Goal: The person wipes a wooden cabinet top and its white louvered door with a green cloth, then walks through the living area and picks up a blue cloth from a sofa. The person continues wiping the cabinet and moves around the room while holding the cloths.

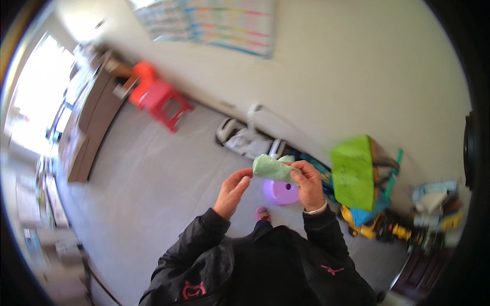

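Note:
A folded light-green cloth (272, 169) is held up in front of my body, with a second flap of it showing behind. My right hand (309, 185) grips its right end, thumb on the near face. At the other end my left hand (231, 193) has its fingertips against the cloth's edge, with the thumb short of the fabric; any fingers behind are hidden. Below the cloth, a purple plastic stool (279, 194) stands on the grey floor (183, 183), partly covered by the cloth and my right hand.
Red plastic stools (162, 97) stand by a brown desk (101, 111) at upper left. Along the wall lie a grey-white carrier-like item (243, 139), a green bag (352, 174) and a yellow toy vehicle (358, 225). Stacked items (49, 199) line the left side.

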